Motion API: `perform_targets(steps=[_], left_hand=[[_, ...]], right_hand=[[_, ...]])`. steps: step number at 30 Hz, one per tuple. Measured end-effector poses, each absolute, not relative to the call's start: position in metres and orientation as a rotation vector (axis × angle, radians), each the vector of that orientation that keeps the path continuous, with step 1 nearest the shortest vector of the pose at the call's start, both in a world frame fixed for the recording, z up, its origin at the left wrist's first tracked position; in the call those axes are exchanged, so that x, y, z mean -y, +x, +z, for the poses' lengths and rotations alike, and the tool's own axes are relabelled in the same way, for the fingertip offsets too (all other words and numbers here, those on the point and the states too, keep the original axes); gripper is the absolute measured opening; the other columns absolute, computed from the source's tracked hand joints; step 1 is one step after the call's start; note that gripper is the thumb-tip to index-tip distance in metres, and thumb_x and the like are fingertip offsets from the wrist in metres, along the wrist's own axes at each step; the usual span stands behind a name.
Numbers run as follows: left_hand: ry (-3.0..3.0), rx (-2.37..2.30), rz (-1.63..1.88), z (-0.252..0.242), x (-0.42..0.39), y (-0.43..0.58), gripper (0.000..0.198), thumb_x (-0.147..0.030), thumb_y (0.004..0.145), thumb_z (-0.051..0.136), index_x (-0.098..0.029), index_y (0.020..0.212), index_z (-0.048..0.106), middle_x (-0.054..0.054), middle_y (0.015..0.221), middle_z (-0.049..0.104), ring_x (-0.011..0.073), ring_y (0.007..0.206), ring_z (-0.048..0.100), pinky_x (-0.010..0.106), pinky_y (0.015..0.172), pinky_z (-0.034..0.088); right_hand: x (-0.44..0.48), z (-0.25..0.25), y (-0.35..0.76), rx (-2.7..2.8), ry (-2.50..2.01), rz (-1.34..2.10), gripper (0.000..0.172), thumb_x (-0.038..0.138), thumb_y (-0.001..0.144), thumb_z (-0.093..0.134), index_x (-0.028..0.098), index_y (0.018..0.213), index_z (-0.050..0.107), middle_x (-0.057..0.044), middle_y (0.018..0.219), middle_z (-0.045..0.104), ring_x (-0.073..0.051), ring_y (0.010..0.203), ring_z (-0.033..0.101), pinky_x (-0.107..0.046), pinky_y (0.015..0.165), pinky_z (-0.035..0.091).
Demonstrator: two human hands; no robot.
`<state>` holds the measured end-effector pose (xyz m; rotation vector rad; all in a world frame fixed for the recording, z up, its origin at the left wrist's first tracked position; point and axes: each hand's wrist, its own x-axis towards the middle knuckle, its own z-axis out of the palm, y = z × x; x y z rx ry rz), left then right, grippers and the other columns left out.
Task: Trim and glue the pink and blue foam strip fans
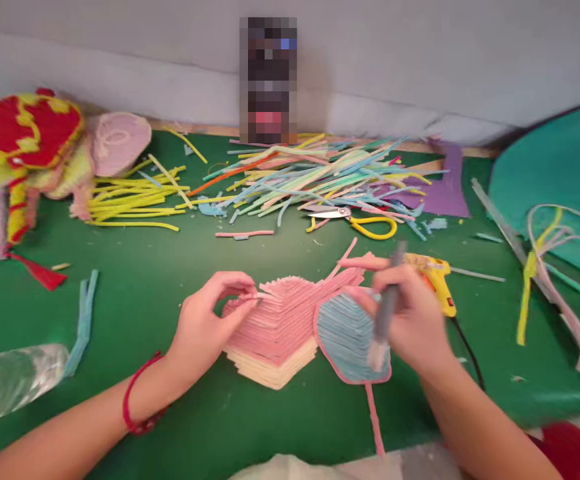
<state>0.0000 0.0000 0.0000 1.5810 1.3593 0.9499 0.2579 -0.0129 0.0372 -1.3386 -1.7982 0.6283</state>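
A heart-like panel of pink pipe cleaners (277, 333) with a cream lower edge lies flat on the table in front of me. At its upper left edge, my left hand (220, 310) pinches the end of a pink pipe cleaner (263, 295) between thumb and fingertips. My right hand (413, 317) is closed around a grey pen-shaped tool (387, 303), blurred by motion, with a paler lower end. Under that hand is a blue fan-shaped piece (343, 337) with a pink border and stem, partly covered. Pink strips (345, 277) stick out at the panel's upper right.
Yellow-handled scissors (355, 220) lie before a heap of coloured pipe cleaners (315, 177). A yellow glue gun (437, 277) with a black cord rests behind my right hand. Finished red and yellow pieces (33, 130) are at left, near a clear plastic bottle (17, 380).
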Motion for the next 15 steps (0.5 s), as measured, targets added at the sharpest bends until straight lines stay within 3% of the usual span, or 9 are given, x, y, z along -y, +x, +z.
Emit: perform_targets(steps=[5,10,15], left_hand=[[1.573,-1.355,0.983,0.006,0.004,0.002,0.011,-0.018,0.079,0.063,-0.023,0.089,0.062,-0.003,0.084,0.068,0.0105,0.079,0.066,0.020,0.073,0.055],[1.538,-1.356,0.983,0.006,0.003,0.003,0.010,-0.019,0.080,0.063,-0.023,0.089,0.062,-0.002,0.085,0.068,0.0105,0.079,0.066,0.020,0.073,0.055],[1.440,-1.339,0.967,0.005,0.002,0.002,0.012,-0.019,0.079,0.064,-0.022,0.091,0.061,-0.001,0.085,0.068,0.0107,0.078,0.066,0.021,0.074,0.055]], right_hand=[[-0.014,0.029,0.206,2.004,-1.199,0.869,0.020,0.018,0.086,0.060,0.023,0.076,0.044,-0.005,0.103,0.070,-0.018,0.090,0.064,-0.035,0.081,0.046],[-0.019,0.023,0.196,1.875,-1.256,1.079,0.022,0.023,0.086,0.060,0.022,0.074,0.042,-0.002,0.085,0.067,-0.017,0.080,0.063,-0.031,0.075,0.047],[-0.017,0.020,0.200,1.711,-1.267,1.294,0.024,0.029,0.084,0.063,0.022,0.073,0.042,-0.002,0.084,0.064,-0.015,0.076,0.061,-0.028,0.070,0.047]])
